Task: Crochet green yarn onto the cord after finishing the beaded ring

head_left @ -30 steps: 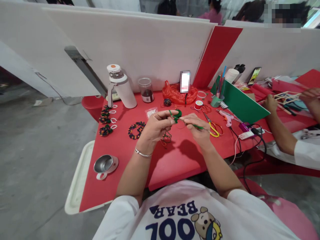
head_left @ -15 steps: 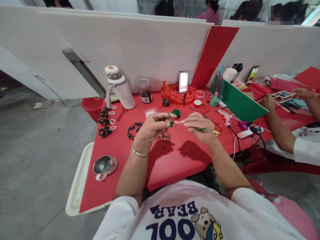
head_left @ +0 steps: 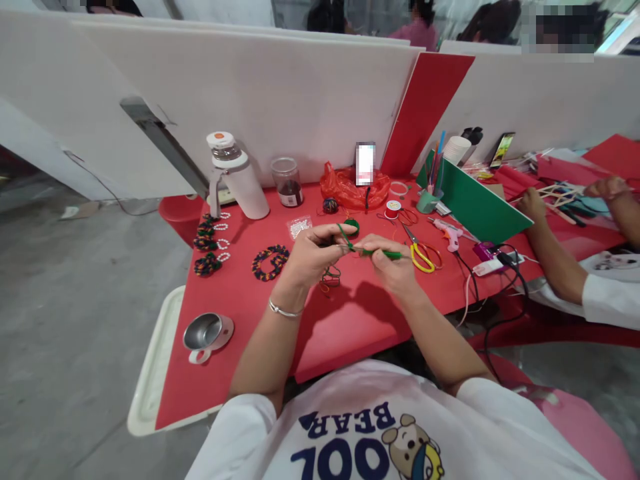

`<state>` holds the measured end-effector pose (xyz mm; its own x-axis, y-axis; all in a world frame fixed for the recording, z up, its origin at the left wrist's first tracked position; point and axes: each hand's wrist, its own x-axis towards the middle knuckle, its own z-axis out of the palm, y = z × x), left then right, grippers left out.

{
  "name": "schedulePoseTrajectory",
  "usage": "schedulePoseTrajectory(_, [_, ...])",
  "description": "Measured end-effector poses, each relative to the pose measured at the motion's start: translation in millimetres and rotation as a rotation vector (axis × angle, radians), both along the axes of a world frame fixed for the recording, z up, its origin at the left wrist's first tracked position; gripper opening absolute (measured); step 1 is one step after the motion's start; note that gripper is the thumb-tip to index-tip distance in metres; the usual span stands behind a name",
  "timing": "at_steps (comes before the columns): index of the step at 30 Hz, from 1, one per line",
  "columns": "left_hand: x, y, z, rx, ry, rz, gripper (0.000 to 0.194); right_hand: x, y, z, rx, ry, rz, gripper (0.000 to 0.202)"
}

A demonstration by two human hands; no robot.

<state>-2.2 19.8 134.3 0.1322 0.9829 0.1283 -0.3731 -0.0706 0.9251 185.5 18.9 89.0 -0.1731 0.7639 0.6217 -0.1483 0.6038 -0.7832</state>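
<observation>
1. I count one hook (head_left: 391, 255), one green ball (head_left: 353, 227) beyond my fingertips, one mug (head_left: 209, 332), one flask (head_left: 245, 185), one jar (head_left: 287, 181) and four white bead loops (head_left: 223, 245).
2. My left hand (head_left: 314, 257) is closed narrow, thumb and fingers pinching green yarn (head_left: 345, 236).
3. My right hand (head_left: 394, 263) pinches the hook's handle, its tip at the yarn, between both hands above the table (head_left: 353, 330).

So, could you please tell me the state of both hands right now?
Left hand: closed, pinching thin green yarn.
Right hand: closed, holding a slim green-handled metal hook.
</observation>
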Motion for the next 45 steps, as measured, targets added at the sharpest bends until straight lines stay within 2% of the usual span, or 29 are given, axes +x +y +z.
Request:
schedulePoseTrajectory(3, [9, 0, -4.0, 0.078, 0.021, 0.147, 0.031, -11, -7, -0.7, 0.195, -0.127, -0.212, 0.018])
schedulePoseTrajectory(7, [17, 1, -9.9, 0.118, 0.040, 0.255, 0.037, -16, -8, 3.2, 0.426, -0.265, -0.387, 0.025])
schedulePoseTrajectory(9, [19, 1, -11.5, 0.094, 0.000, 0.246, 0.041, -18, -6, 1.4, 0.505, -0.282, -0.469, 0.026])
schedulePoseTrajectory(11, [18, 1, -10.9, 0.021, -0.072, 0.148, 0.045, -20, -4, -2.1, 0.550, -0.266, -0.510, 0.024])
schedulePoseTrajectory(13, [14, 1, -7.8, -0.060, -0.126, 0.031, 0.046, -21, -1, -5.2, 0.489, -0.216, -0.448, 0.022])
schedulePoseTrajectory(18, [-5, -1, 2.9, -0.087, -0.046, -0.064, 0.041, -6, 14, -3.4, 0.099, 0.048, -0.009, 0.021])
schedulePoseTrajectory(22, [-13, -2, 4.4, -0.064, 0.060, -0.112, 0.038, 16, 25, 6.1, 0.018, 0.027, 0.159, 0.019])
schedulePoseTrajectory(26, [-13, -1, 2.7, -0.065, 0.078, -0.091, 0.037, 26, 29, 12.5, 0.027, -0.012, 0.183, 0.018])
schedulePoseTrajectory(33, [-12, -1, 3.7, -0.074, 0.078, -0.066, 0.033, 29, 30, 12.1, -0.027, -0.071, 0.193, 0.027])
schedulePoseTrajectory(45, [-15, 0, 3.9, -0.017, 0.160, -0.023, 0.029, 36, 29, 25.6, -0.012, -0.165, 0.254, 0.023])
